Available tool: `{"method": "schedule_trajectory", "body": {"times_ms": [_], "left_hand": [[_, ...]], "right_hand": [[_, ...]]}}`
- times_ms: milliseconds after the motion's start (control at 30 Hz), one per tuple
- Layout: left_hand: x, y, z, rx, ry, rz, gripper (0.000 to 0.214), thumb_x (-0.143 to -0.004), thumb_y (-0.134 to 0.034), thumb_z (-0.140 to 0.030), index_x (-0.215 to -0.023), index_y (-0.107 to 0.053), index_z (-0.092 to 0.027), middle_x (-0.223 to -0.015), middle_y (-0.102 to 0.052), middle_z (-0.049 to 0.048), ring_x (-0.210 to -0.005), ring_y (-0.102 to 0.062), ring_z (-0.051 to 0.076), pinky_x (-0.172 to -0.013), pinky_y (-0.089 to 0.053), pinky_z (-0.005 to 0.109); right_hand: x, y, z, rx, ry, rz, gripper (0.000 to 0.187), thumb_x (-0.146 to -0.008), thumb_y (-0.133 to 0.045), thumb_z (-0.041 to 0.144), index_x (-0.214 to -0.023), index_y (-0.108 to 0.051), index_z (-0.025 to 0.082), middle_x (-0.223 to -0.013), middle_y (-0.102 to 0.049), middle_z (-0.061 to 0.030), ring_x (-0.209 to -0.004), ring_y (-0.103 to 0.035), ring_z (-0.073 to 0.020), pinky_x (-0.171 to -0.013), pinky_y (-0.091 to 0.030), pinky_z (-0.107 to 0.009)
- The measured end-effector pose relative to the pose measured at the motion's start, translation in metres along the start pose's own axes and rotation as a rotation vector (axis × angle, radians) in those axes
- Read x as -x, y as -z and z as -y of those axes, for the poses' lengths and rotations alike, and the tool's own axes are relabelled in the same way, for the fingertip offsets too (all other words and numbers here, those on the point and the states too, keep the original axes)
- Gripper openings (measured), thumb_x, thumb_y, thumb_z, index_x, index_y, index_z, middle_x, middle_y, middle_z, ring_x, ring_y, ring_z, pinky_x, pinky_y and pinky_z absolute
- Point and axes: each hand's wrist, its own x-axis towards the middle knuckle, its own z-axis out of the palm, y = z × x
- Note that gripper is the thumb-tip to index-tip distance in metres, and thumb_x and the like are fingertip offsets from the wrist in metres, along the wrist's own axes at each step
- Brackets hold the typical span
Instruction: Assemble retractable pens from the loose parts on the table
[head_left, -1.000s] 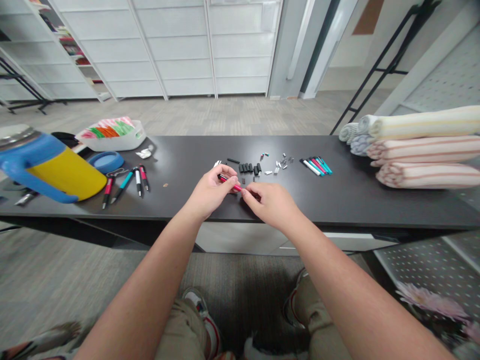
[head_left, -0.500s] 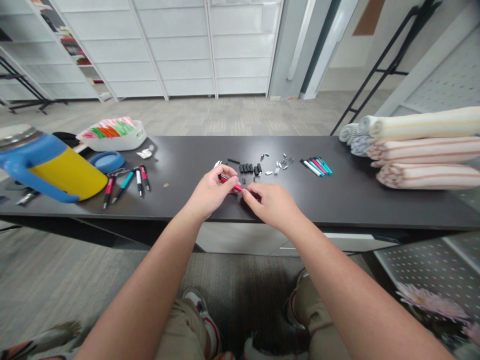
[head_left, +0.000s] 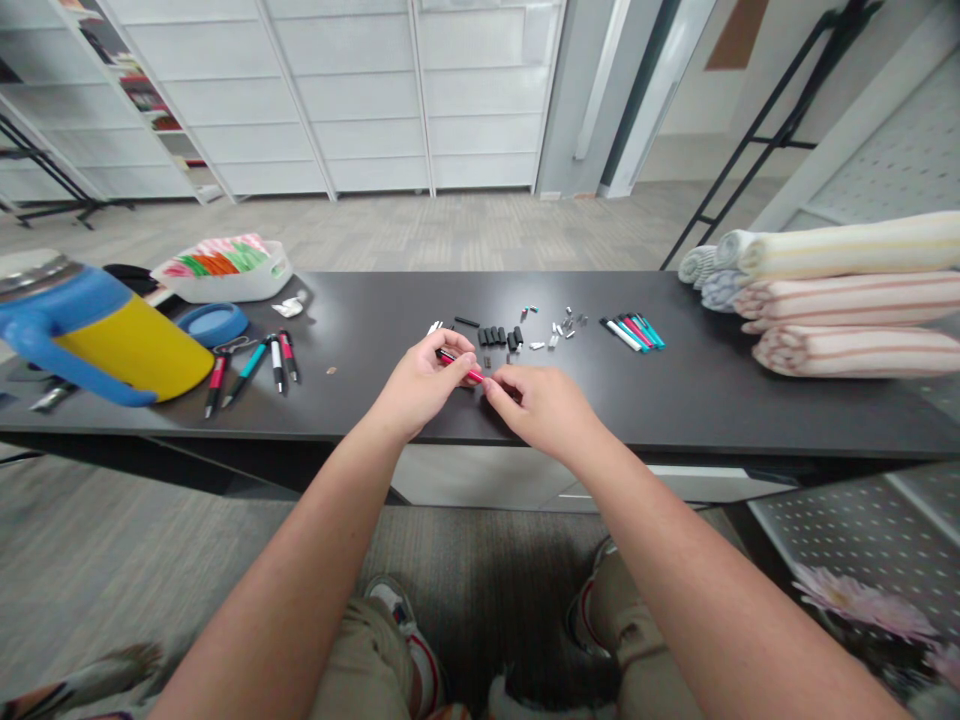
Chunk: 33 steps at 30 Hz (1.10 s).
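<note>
Over the middle of the black table (head_left: 712,400), both my hands are closed on a pink pen (head_left: 466,372). My left hand (head_left: 424,385) grips its far end and my right hand (head_left: 544,405) pinches the near end. Just beyond the hands lie several black pen grips (head_left: 496,336) and small silver and white pen parts (head_left: 559,328). A bunch of teal, pink and white pen barrels (head_left: 634,332) lies further right.
Several finished pens (head_left: 251,368) lie at the left beside a blue lid (head_left: 212,324), a yellow and blue jug (head_left: 105,335) and a white tray of coloured items (head_left: 225,268). Rolled and folded striped towels (head_left: 840,300) are stacked at the right.
</note>
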Motion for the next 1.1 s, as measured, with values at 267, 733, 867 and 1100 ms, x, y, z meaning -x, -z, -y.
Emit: {"method": "schedule_trajectory", "body": {"times_ms": [267,733,867,1100], "left_hand": [[-0.0001,0.0003,0.0005,-0.011,-0.007,-0.001,0.020,-0.089,-0.075,-0.029,-0.101,-0.064,-0.017,-0.088,-0.069,0.0013,-0.078,-0.072,0.014,-0.083,-0.061,0.032],[-0.0003,0.0017,0.0026,-0.035,-0.019,-0.002,0.021,-0.090,-0.076,-0.031,-0.102,-0.065,-0.018,-0.089,-0.069,0.0018,-0.080,-0.071,0.014,-0.084,-0.062,0.033],[-0.0001,0.0010,0.0017,-0.034,-0.013,-0.006,0.020,-0.090,-0.075,-0.031,-0.101,-0.065,-0.018,-0.089,-0.069,0.0019,-0.079,-0.071,0.014,-0.083,-0.062,0.032],[0.0005,-0.0002,0.0001,-0.029,-0.014,-0.012,0.020,-0.089,-0.075,-0.029,-0.102,-0.064,-0.018,-0.089,-0.067,0.0013,-0.080,-0.070,0.013,-0.083,-0.062,0.032]], "right_hand": [[0.0006,-0.0014,-0.0009,0.007,0.011,-0.006,0.036,-0.106,-0.049,0.040,-0.080,-0.064,0.021,-0.074,-0.067,-0.0011,-0.061,-0.050,-0.0135,-0.060,-0.023,-0.030],[0.0000,-0.0008,0.0001,0.015,0.008,0.006,0.035,-0.106,-0.049,0.040,-0.082,-0.067,0.022,-0.075,-0.068,-0.0018,-0.063,-0.051,-0.0146,-0.061,-0.024,-0.030],[0.0004,-0.0013,-0.0001,0.027,0.012,0.003,0.035,-0.106,-0.049,0.040,-0.083,-0.067,0.022,-0.075,-0.068,-0.0013,-0.063,-0.051,-0.0145,-0.060,-0.024,-0.031],[0.0002,-0.0013,-0.0006,0.037,0.013,0.002,0.035,-0.107,-0.048,0.040,-0.083,-0.067,0.022,-0.076,-0.069,-0.0015,-0.064,-0.052,-0.0149,-0.060,-0.024,-0.031]]}}
